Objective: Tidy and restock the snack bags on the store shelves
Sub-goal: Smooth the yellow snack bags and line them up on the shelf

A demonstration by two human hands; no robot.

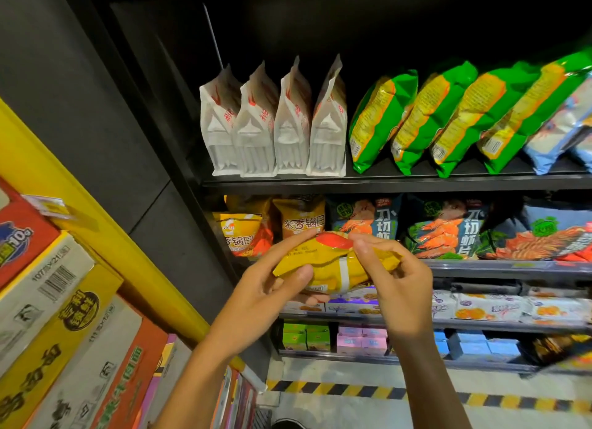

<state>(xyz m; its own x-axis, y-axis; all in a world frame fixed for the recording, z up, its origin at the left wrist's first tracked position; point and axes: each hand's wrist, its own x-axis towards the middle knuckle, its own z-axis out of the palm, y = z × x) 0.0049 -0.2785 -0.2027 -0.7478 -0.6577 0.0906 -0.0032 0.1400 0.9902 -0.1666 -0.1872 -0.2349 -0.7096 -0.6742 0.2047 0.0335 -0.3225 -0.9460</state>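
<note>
A yellow snack bag (333,262) with a red-orange corner is held crumpled in front of the second shelf. My left hand (266,284) grips its left end, thumb under and fingers over the top. My right hand (394,275) pinches its right end. Behind it on that shelf stand matching yellow bags (301,220) and dark shrimp-chip bags (445,230). The top shelf carries several white pouches (272,130) and several green bags (448,121) leaning right.
Stacked cartons (64,316) and a yellow beam (105,236) fill the left side. Lower shelves hold flat biscuit packs (490,307) and small green, pink and blue boxes (362,340). Black-yellow hazard tape (352,390) marks the floor below.
</note>
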